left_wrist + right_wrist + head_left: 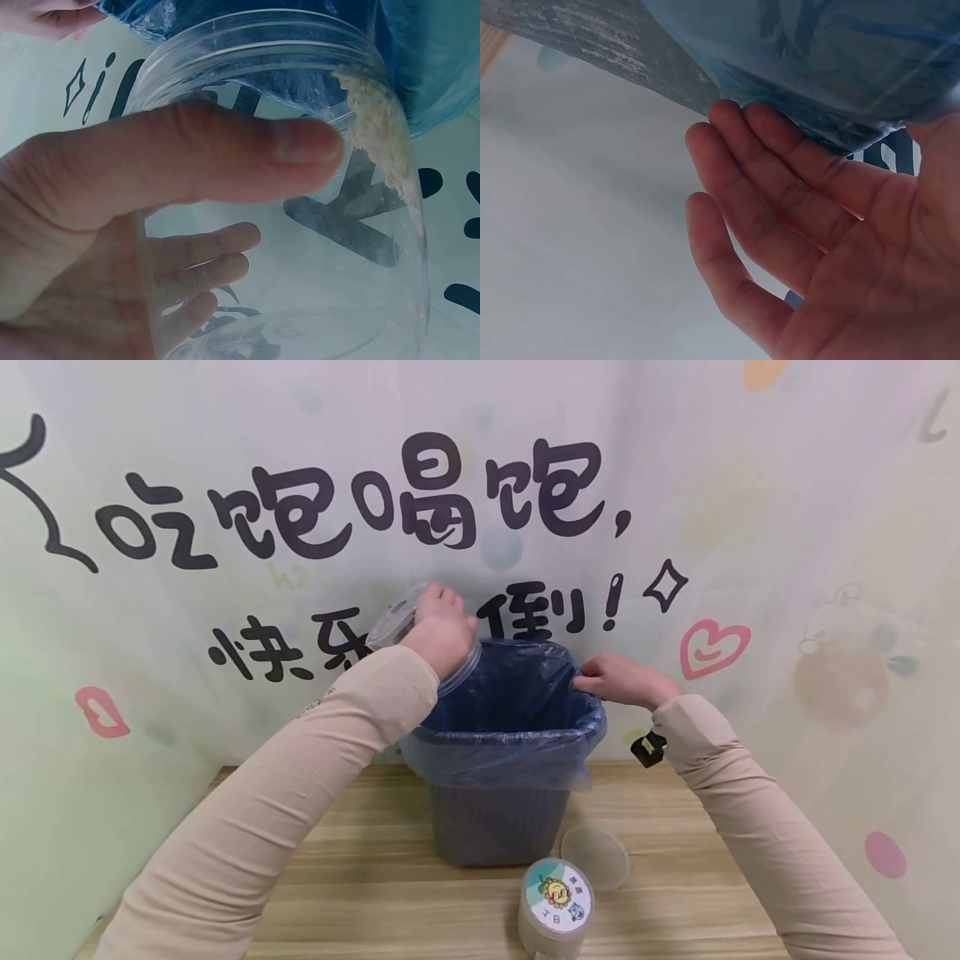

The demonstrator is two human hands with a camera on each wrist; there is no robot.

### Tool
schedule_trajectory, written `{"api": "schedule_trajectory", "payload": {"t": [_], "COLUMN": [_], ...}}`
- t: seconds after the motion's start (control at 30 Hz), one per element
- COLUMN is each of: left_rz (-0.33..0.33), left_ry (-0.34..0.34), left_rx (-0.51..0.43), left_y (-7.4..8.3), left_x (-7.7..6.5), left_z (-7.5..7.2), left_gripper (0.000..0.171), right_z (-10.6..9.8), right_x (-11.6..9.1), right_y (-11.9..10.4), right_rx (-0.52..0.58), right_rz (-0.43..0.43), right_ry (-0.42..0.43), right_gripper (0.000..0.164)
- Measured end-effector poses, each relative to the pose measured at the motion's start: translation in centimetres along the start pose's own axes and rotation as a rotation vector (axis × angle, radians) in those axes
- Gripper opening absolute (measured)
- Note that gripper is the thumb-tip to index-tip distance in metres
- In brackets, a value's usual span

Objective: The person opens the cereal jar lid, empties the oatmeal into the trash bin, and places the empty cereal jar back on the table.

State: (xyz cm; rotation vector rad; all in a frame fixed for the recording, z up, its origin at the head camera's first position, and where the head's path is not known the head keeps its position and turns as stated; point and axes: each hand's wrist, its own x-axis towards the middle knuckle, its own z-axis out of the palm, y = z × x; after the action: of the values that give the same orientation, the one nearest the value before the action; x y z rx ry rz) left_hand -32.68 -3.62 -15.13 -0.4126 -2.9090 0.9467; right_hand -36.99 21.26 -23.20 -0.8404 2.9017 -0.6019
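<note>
My left hand (444,631) grips a clear plastic jar (392,620), tilted with its mouth down over the left side of the bin. In the left wrist view, the thumb lies across the jar and the other fingers show through the far wall. A pale, crumbly mass (381,127) clings inside near the mouth. The dark trash bin (498,831) stands upright, lined with a blue plastic bag (510,752) folded over its rim. At the right, my right hand (621,681) holds the lined rim, thumb on top and fingers (761,202) against the outside.
A capped jar (555,902) with a cartoon label stands on the wooden table (352,868) in front of the bin. Beside it lies a round translucent lid (597,858). Behind the bin hangs a printed wall cloth (300,435) with large black characters.
</note>
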Motion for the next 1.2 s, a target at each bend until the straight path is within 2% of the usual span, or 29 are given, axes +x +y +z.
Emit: {"api": "schedule_trajectory", "payload": {"t": [0.5,0.87,1.2], "left_rz": [0.006,-0.028,-0.036], "left_ry": [0.01,-0.004,-0.026], "left_rx": [0.005,0.052,0.102], "left_y": [0.0,1.1,1.8], "left_x": [-0.1,0.6,0.7], "left_z": [0.1,0.1,-0.1], "left_gripper": [0.038,0.037,0.038], "right_z": [0.0,0.0,0.0], "right_x": [0.0,0.0,0.0], "right_y": [0.0,0.1,0.1], "right_rx": [-0.006,-0.011,-0.003], "right_rz": [0.012,0.0,0.007], "right_ry": [-0.001,0.007,0.0], "right_gripper": [0.024,0.023,0.023]}}
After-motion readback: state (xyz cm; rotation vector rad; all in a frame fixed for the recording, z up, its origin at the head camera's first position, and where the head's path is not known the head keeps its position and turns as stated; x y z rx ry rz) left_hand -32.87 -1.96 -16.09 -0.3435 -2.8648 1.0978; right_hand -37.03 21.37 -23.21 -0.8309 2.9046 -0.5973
